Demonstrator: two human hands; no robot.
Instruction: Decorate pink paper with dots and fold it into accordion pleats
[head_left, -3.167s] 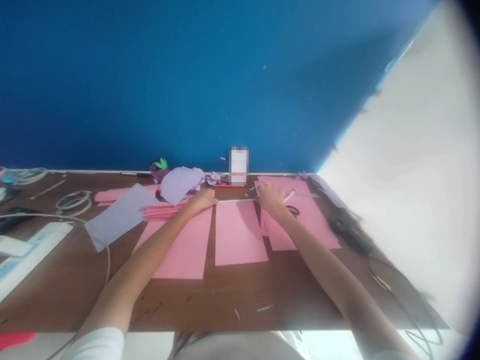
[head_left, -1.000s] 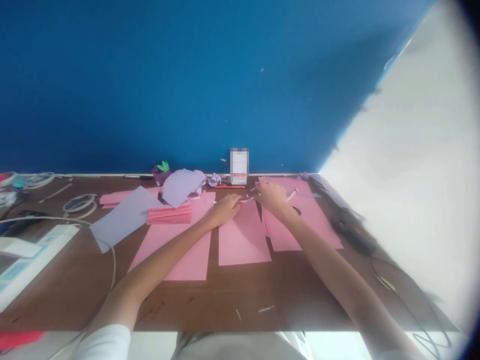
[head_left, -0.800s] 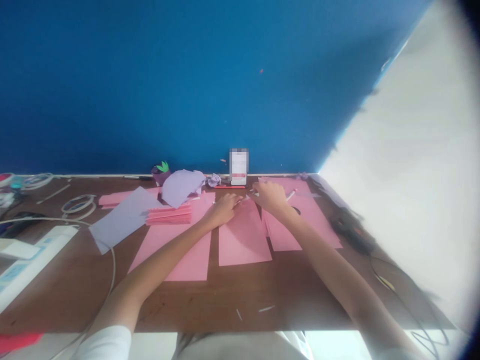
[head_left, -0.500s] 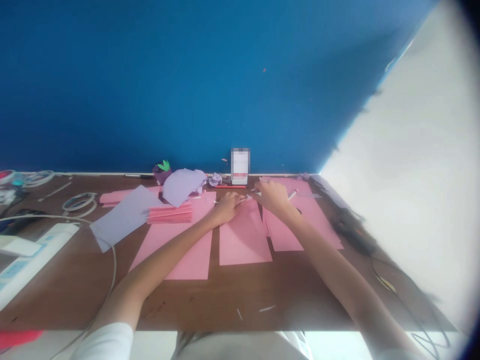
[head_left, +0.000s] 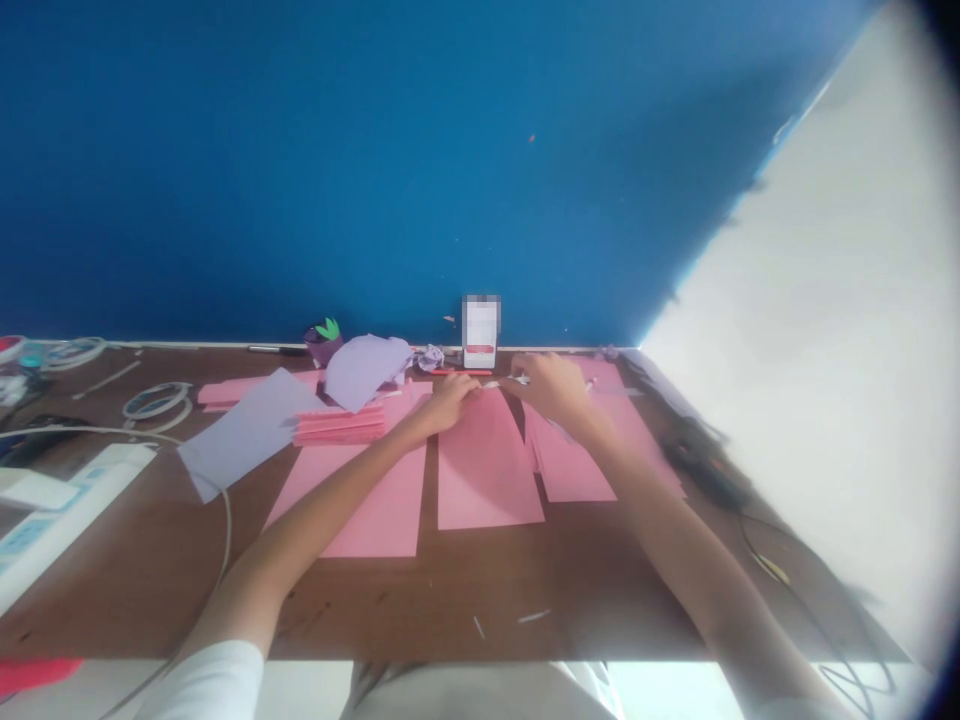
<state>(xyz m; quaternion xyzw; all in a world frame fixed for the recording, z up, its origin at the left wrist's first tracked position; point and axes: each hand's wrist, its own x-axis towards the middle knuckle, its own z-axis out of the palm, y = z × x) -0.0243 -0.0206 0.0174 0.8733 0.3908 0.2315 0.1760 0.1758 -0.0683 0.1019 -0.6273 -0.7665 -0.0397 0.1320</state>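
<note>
A pink sheet of paper (head_left: 489,470) lies in front of me, its far end between my two hands. My left hand (head_left: 450,400) has its fingers closed at the far left corner of this sheet. A thin white strip (head_left: 491,384) runs along the far edge between the hands; it looks like tape or its backing, but blur hides its kind. My right hand (head_left: 553,388) is closed in a pinch on the strip's right part, a little above the paper. The fingertips of both hands are partly hidden.
More pink sheets (head_left: 367,510) flank the middle one. A folded pink stack (head_left: 339,425), lilac paper (head_left: 367,372) and a pale sheet (head_left: 244,430) lie left. A phone (head_left: 480,335) leans on the wall. Tape rolls (head_left: 157,402), a power strip (head_left: 71,520) and cables lie farther out.
My left hand has shifted slightly up and away from me. My right hand has moved slightly right. The sheet's far edge shows more between them.
</note>
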